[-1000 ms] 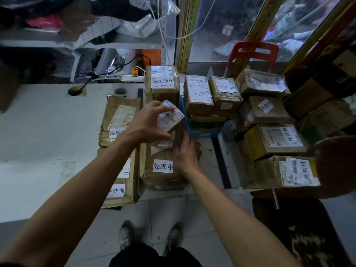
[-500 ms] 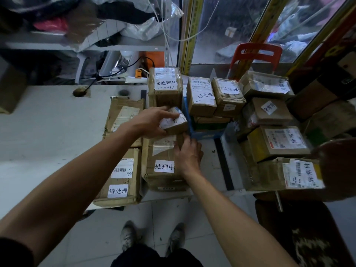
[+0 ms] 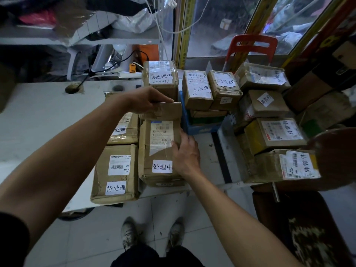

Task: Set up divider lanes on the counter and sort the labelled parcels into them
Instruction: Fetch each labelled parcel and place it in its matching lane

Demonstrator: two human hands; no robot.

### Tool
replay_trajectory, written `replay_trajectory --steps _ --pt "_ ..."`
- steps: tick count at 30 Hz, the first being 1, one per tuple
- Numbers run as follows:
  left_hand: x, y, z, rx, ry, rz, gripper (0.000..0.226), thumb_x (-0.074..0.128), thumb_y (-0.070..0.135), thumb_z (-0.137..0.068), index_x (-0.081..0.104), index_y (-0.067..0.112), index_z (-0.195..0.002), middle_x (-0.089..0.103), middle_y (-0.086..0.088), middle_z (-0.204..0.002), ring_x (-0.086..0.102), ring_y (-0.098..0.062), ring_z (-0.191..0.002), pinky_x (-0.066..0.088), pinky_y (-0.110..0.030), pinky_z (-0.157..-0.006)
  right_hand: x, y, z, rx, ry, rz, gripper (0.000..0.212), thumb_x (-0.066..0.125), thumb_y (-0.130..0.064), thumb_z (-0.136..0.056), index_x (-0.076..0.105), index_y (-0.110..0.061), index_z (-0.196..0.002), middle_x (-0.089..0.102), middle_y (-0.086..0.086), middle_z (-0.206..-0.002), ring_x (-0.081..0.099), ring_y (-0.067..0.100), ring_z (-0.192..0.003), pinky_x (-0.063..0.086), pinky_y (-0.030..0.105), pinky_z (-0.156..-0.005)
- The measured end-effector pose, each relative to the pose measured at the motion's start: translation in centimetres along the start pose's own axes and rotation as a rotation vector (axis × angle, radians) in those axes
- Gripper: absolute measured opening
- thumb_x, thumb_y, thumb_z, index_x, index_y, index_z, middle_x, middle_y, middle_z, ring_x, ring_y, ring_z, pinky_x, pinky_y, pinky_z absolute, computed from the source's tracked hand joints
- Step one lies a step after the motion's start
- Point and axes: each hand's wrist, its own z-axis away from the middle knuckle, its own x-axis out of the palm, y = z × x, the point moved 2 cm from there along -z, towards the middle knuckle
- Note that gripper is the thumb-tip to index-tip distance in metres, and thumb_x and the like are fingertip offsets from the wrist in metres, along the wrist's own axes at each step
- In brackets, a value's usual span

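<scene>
Brown labelled parcels lie in rows on the white counter. My left hand grips a small brown parcel that sits between the tall rear 处理中 parcel and the long front 处理中 parcel. My right hand holds the right edge of that front parcel, fingers curled over its top. A flat 待处理 parcel and another behind it lie to the left. Two 已完成 parcels stand over a blue divider. Parcels marked 异常件 are stacked at the right.
A cable hole, cables and a power strip sit at the counter's back. A red plastic chair stands behind the parcels by the window. A dark wooden stool is at the right. My shoes stand on grey floor tiles.
My left hand has lowered the small parcel from mid-air and turned it label-down onto the middle row, against the rear parcel. My right hand stays on the front parcel's edge.
</scene>
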Motion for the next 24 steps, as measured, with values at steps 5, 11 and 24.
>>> replay_trajectory --steps 5,11,24 --pt "1.9 0.7 -1.0 0.099 0.116 -0.31 0.039 0.06 0.005 -0.097 0.066 0.024 -0.131 0.063 -0.003 -0.132 0.062 -0.024 -0.119 0.051 -0.035 -0.097 0.3 0.5 0.9 0.028 -0.009 0.03 0.057 0.042 -0.044 -0.106 0.023 -0.032 -0.159 0.041 0.005 -0.14 0.045 0.019 -0.121 0.046 0.039 -0.1" --pt "3.4 0.4 -0.7 0.178 0.257 -0.353 0.035 0.068 0.003 -0.091 0.071 0.015 -0.124 0.068 -0.005 -0.129 0.065 -0.024 -0.118 0.055 -0.042 -0.097 0.1 0.2 0.9 0.029 -0.015 0.038 0.057 0.042 -0.045 -0.106 0.023 -0.032 -0.158 0.042 0.006 -0.14 0.043 0.02 -0.123 0.043 0.038 -0.1" --pt "5.1 -1.1 5.7 0.15 0.455 -0.285 0.032 0.071 0.008 -0.09 0.07 0.011 -0.122 0.069 -0.009 -0.124 0.068 -0.022 -0.109 0.057 -0.035 -0.091 -0.8 -1.3 -0.1 -0.113 0.146 0.079 0.05 0.056 -0.036 -0.101 0.044 -0.019 -0.146 0.044 0.007 -0.13 0.041 0.019 -0.116 0.044 0.033 -0.094"
